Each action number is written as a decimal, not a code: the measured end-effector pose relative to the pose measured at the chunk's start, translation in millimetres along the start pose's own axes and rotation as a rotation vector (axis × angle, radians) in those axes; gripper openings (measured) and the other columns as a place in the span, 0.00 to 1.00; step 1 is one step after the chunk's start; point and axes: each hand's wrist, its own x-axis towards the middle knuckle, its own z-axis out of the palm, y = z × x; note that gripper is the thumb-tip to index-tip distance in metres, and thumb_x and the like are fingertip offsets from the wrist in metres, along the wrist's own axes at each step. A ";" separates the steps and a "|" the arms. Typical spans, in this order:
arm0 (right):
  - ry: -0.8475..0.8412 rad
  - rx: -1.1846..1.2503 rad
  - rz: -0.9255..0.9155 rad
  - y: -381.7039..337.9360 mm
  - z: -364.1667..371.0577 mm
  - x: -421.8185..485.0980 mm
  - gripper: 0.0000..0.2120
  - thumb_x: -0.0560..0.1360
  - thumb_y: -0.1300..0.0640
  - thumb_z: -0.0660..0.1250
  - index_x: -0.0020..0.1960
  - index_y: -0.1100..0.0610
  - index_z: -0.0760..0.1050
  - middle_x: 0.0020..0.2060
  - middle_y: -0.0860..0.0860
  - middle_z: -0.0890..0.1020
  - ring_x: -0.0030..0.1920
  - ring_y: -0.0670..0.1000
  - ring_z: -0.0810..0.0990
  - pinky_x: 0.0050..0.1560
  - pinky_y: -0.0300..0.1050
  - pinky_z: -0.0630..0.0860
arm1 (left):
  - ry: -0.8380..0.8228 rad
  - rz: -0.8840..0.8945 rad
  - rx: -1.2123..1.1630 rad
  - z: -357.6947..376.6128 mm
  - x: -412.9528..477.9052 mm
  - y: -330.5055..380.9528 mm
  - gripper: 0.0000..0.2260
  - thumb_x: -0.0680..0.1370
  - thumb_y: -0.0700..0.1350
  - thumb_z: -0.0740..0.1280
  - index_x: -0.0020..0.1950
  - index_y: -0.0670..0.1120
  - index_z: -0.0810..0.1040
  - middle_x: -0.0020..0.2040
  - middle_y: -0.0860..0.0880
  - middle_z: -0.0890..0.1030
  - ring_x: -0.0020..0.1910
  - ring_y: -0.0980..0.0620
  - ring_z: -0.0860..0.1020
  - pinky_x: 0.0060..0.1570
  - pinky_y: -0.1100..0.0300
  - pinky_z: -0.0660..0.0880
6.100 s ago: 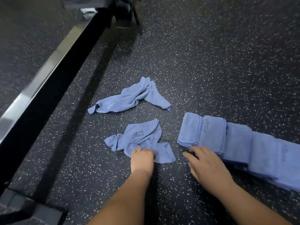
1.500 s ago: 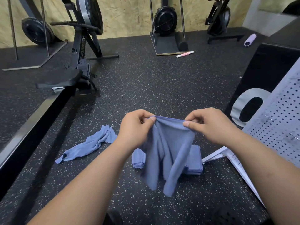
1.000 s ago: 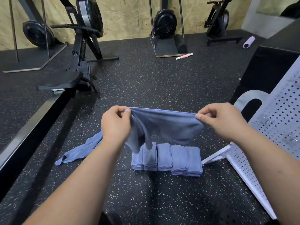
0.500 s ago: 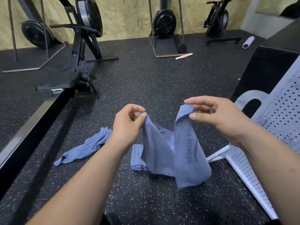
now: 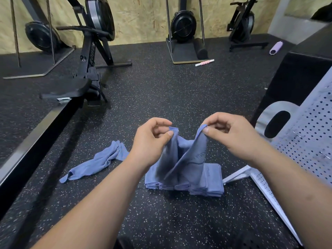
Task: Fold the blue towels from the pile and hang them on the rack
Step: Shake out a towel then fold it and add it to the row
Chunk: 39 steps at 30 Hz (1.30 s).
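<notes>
I hold a blue towel up in the air in front of me. My left hand pinches one top corner and my right hand pinches the other, the two corners close together so the cloth sags in folds between them. Behind and below it, a row of folded blue towels lies on the floor, partly hidden by the hanging towel. One crumpled blue towel lies on the floor to the left. The white perforated rack leans at the right.
A rowing machine's black rail runs along the left, its seat and flywheel further back. More machines stand by the wooden wall. A black box sits behind the rack. A pink roller and a purple bottle lie on the speckled rubber floor.
My hands spread the towel wide, then brought its top corners back together. In the last half second the lower part was drawn up, so the towel hangs shorter, and my hands sit slightly lower.
</notes>
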 end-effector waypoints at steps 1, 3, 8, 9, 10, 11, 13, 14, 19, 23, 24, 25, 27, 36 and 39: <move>-0.038 0.001 -0.016 -2.3 3.0 -0.8 0.05 0.78 0.63 0.74 0.50 0.54 0.85 0.44 0.55 0.87 0.44 0.46 0.83 0.49 0.39 0.79 | -0.012 0.006 -0.002 0.9 -0.7 0.4 0.11 0.80 0.36 0.74 0.57 0.51 0.83 0.46 0.46 0.87 0.41 0.52 0.79 0.48 0.59 0.78; -0.105 -0.002 -0.041 -5.6 9.9 -2.3 0.04 0.78 0.63 0.76 0.50 0.55 0.86 0.42 0.58 0.86 0.40 0.49 0.82 0.46 0.45 0.79 | -0.041 0.016 -0.016 3.1 -2.1 0.9 0.11 0.80 0.36 0.74 0.58 0.50 0.82 0.47 0.45 0.88 0.43 0.52 0.80 0.51 0.56 0.78; -0.093 -0.064 -0.035 5.6 23.2 -0.3 0.04 0.77 0.57 0.78 0.48 0.49 0.86 0.40 0.55 0.85 0.39 0.51 0.80 0.46 0.57 0.80 | -0.162 0.021 -0.081 8.2 -7.8 5.1 0.11 0.81 0.36 0.72 0.61 0.50 0.82 0.49 0.43 0.88 0.45 0.48 0.80 0.51 0.47 0.78; -0.073 -0.090 -0.035 9.4 24.8 0.6 0.04 0.77 0.56 0.78 0.48 0.48 0.85 0.39 0.54 0.85 0.39 0.50 0.79 0.46 0.57 0.80 | -0.181 0.027 -0.089 8.8 -9.0 6.0 0.11 0.82 0.37 0.72 0.61 0.49 0.81 0.49 0.43 0.88 0.45 0.48 0.81 0.51 0.47 0.78; -0.052 -0.109 -0.037 12.3 26.0 1.1 0.05 0.76 0.56 0.78 0.48 0.47 0.85 0.39 0.53 0.85 0.39 0.49 0.78 0.46 0.55 0.80 | -0.194 0.032 -0.095 9.4 -9.9 6.5 0.10 0.82 0.37 0.71 0.61 0.49 0.81 0.49 0.43 0.88 0.46 0.49 0.81 0.52 0.47 0.78; -0.034 -0.117 -0.036 13.9 26.8 1.8 0.05 0.76 0.55 0.78 0.47 0.47 0.85 0.39 0.53 0.85 0.38 0.49 0.77 0.45 0.53 0.79 | -0.206 0.034 -0.104 10.1 -11.0 7.5 0.09 0.82 0.38 0.71 0.61 0.48 0.81 0.49 0.43 0.88 0.47 0.49 0.82 0.54 0.47 0.79; -0.016 -0.109 -0.030 16.0 28.1 2.8 0.05 0.76 0.55 0.79 0.47 0.48 0.84 0.38 0.54 0.84 0.36 0.48 0.75 0.42 0.48 0.75 | -0.228 0.035 -0.129 12.2 -13.3 9.1 0.09 0.82 0.40 0.72 0.62 0.47 0.81 0.50 0.43 0.88 0.50 0.49 0.84 0.59 0.46 0.79; -0.013 -0.109 -0.024 16.5 28.9 3.3 0.06 0.76 0.56 0.79 0.47 0.49 0.82 0.37 0.54 0.83 0.35 0.47 0.74 0.40 0.47 0.73 | -0.238 0.039 -0.146 13.5 -14.6 10.1 0.10 0.82 0.40 0.73 0.62 0.45 0.81 0.50 0.43 0.88 0.51 0.49 0.84 0.60 0.47 0.79; -0.031 -0.126 0.001 17.9 28.8 4.1 0.11 0.76 0.55 0.78 0.55 0.46 0.80 0.34 0.49 0.83 0.33 0.46 0.73 0.38 0.44 0.71 | -0.206 0.085 -0.125 17.7 -17.3 11.1 0.11 0.78 0.36 0.77 0.59 0.41 0.82 0.48 0.42 0.87 0.45 0.52 0.83 0.53 0.59 0.80; -0.144 -0.176 0.025 20.1 24.8 4.6 0.05 0.79 0.51 0.75 0.54 0.44 0.84 0.36 0.49 0.84 0.36 0.46 0.77 0.43 0.47 0.75 | -0.183 0.121 -0.065 15.5 -14.8 9.0 0.07 0.80 0.35 0.74 0.57 0.42 0.83 0.46 0.44 0.88 0.45 0.53 0.83 0.50 0.60 0.79; -0.154 -0.196 0.037 22.1 24.1 5.2 0.02 0.79 0.50 0.75 0.52 0.45 0.84 0.37 0.49 0.85 0.37 0.45 0.78 0.44 0.48 0.75 | -0.173 0.130 -0.040 15.3 -14.5 8.7 0.07 0.80 0.35 0.74 0.56 0.43 0.83 0.45 0.45 0.88 0.44 0.54 0.83 0.49 0.61 0.78; -0.153 -0.206 0.048 23.6 23.6 5.3 0.01 0.79 0.49 0.75 0.50 0.46 0.84 0.37 0.49 0.85 0.37 0.45 0.78 0.44 0.49 0.76 | -0.164 0.135 -0.018 15.5 -14.4 8.7 0.07 0.80 0.36 0.74 0.56 0.44 0.83 0.45 0.46 0.88 0.44 0.54 0.83 0.48 0.61 0.78; -0.128 -0.219 0.060 25.7 23.7 5.0 0.03 0.78 0.49 0.76 0.47 0.47 0.84 0.37 0.48 0.85 0.35 0.44 0.78 0.44 0.48 0.76 | -0.154 0.134 0.031 16.1 -14.3 7.6 0.08 0.80 0.37 0.75 0.56 0.46 0.84 0.45 0.48 0.88 0.43 0.56 0.83 0.48 0.63 0.77; -0.086 -0.348 0.015 19.1 28.7 -0.3 0.04 0.77 0.49 0.77 0.45 0.46 0.84 0.36 0.43 0.85 0.34 0.44 0.80 0.39 0.42 0.77 | -0.213 0.199 0.408 11.2 -13.2 2.0 0.01 0.81 0.50 0.74 0.50 0.56 0.86 0.41 0.60 0.85 0.38 0.63 0.78 0.45 0.60 0.75; -0.102 -0.341 0.011 19.9 31.4 -1.2 0.03 0.77 0.51 0.77 0.46 0.46 0.84 0.36 0.43 0.85 0.35 0.45 0.80 0.40 0.42 0.77 | -0.198 0.291 0.564 10.2 -14.9 4.0 0.02 0.82 0.51 0.71 0.52 0.56 0.84 0.41 0.60 0.83 0.40 0.60 0.78 0.46 0.57 0.76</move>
